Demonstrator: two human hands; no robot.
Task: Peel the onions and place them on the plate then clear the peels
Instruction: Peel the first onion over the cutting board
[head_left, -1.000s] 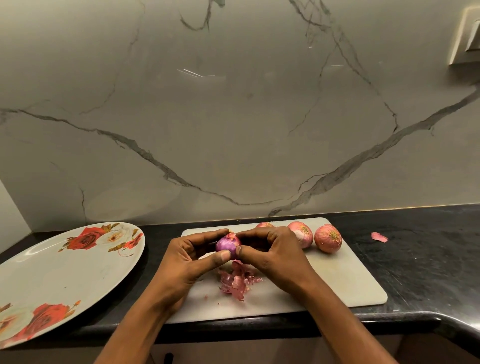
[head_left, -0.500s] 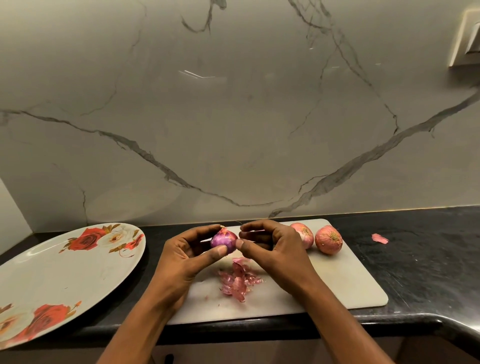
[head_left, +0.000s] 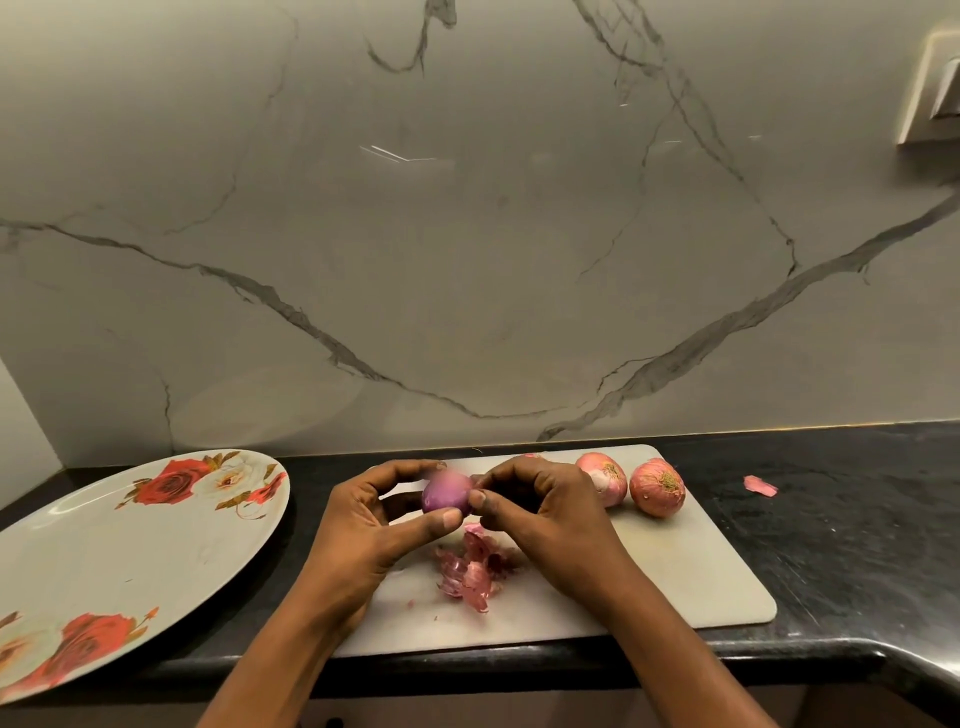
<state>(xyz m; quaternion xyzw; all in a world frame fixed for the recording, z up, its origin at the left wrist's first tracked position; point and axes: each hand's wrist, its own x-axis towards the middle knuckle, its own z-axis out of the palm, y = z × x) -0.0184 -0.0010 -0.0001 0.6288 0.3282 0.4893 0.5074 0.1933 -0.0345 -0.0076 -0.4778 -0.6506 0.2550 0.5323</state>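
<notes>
Over the cutting board (head_left: 675, 571), toward its far edge: a red onion (head_left: 447, 496) is held clear of the board between both hands. It is blurred, and the skin that shows is smooth and purple.
Left hand (head_left: 363, 525): the fingers curl behind the onion and the thumb presses its near side, gripping it.
Right hand (head_left: 550, 519): the fingers are curled, with thumb and fingertips pinching at the onion's right end. Whether they hold a shred of skin I cannot tell.
Peels (head_left: 472, 566): a pink heap lies on the board just nearer than the hands, around its middle.
Unpeeled onions (head_left: 657, 487): two sit side by side at the board's far right corner, papery skins still on. A pink bit behind the right hand may be a third, but it is too hidden to say.
Plate (head_left: 104, 561): the rose-patterned plate sits at the worktop's left end, beside the board, with no onion on it.
Stray peel (head_left: 759, 486): it lies on the dark worktop (head_left: 857, 545), right of the board.
Done, as I judge it: the first onion looks almost stripped, and nothing more.
Left to do: finish this onion and put it on the plate, peel the others, then gather the heap and the stray peel.
</notes>
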